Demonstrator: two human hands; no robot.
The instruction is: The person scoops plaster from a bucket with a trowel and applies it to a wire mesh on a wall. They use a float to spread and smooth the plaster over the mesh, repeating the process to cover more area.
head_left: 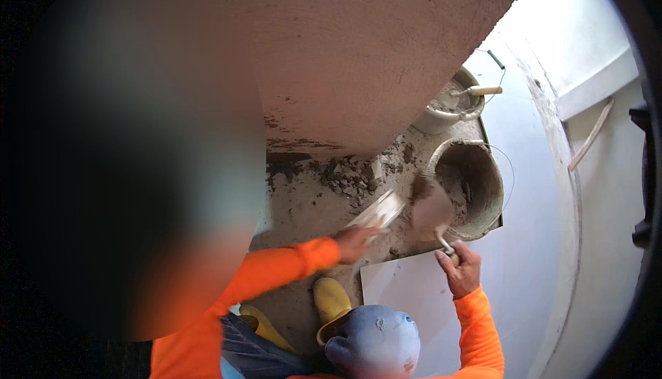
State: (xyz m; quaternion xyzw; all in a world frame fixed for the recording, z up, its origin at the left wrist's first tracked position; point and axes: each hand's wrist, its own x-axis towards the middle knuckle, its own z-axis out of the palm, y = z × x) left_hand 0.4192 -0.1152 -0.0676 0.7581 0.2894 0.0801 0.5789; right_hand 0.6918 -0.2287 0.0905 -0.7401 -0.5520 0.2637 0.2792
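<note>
My left hand (355,242) is closed round a pale, flat rectangular tool (381,210), possibly a plastering float, blurred by motion. In my right hand (460,269) is the handle of a trowel (433,215). Its blade is smeared by motion and appears coated with wet mortar, beside the mouth of a bucket (498,186). That bucket is tilted towards me, with grey mortar (455,189) inside. Farther off, a second bucket (434,123) of mortar has a wooden-handled tool (485,90) resting in it.
A rough plastered wall (345,55) rises ahead. Rubble (352,174) lies along its foot. Pale board (407,282) covers floor on the right. My yellow boots (332,301) and bent blue-trousered knee (379,337) are below. A blurred shape (186,138) hides the left side.
</note>
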